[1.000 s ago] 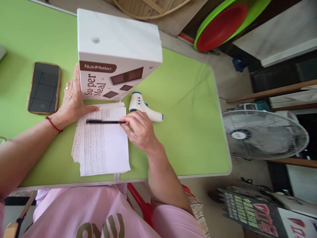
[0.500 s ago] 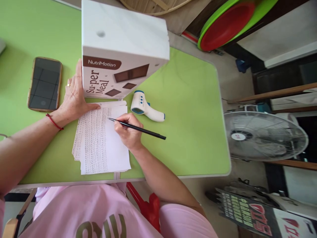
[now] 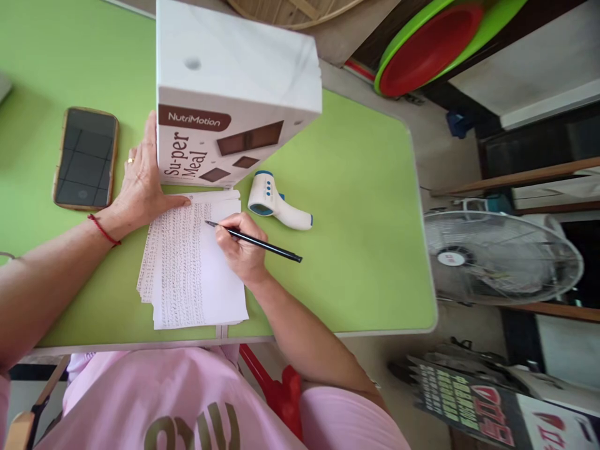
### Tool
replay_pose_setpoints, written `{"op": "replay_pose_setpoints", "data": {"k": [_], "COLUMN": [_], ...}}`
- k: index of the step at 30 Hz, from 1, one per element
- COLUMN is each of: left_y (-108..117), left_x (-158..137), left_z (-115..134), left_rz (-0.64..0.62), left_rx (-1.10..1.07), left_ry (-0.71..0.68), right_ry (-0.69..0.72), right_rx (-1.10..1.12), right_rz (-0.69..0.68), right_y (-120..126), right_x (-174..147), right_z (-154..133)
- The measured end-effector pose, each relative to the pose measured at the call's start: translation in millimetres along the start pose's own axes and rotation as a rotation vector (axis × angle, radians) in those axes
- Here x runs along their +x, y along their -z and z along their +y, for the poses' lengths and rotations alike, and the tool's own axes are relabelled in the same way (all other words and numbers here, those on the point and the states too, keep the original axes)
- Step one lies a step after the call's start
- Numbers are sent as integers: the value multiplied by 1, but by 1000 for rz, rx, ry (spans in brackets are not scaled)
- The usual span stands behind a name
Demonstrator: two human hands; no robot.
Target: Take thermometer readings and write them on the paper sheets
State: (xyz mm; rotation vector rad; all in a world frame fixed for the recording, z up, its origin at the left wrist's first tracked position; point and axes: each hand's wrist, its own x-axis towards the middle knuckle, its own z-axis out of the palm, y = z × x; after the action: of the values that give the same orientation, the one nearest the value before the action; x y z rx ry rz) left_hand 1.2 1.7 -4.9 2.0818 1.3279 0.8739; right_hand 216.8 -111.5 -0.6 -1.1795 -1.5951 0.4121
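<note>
A black pen (image 3: 269,246) is pinched in my right hand (image 3: 244,250), its tip at the top sheet near the end of the written lines. That hand rests on the blank side of a stack of white paper sheets (image 3: 225,287), covered on the left with rows of small handwriting. My left hand (image 3: 140,181) lies with fingers stretched out, the thumb on the sheets' upper left corner. Its other fingers run along the left side of a white NutriMotion box (image 3: 239,69), which stands just beyond the paper.
A phone (image 3: 87,159) lies left of my left hand on the green table (image 3: 365,250). Right of the paper lies a white and blue infrared thermometer (image 3: 279,203). Beyond the table's right edge stands a fan (image 3: 506,256); red and green basins (image 3: 431,47) are at the back.
The pen has tilted in my right hand, its rear end swinging left and slightly up, while the tip shifted only slightly. My left hand stays in place.
</note>
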Motion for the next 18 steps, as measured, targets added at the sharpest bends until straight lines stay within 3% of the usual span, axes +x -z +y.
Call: {"op": "replay_pose_setpoints", "data": {"k": [18], "left_y": [1], "left_x": [0], "left_z": [0], "left_rz": [-15], "left_rx": [-1], "left_ry": [14], "right_ry": [-9], "right_rx": [-29], "right_rz": [-25], "right_y": [2], "right_x": [2], "right_z": [-1]}}
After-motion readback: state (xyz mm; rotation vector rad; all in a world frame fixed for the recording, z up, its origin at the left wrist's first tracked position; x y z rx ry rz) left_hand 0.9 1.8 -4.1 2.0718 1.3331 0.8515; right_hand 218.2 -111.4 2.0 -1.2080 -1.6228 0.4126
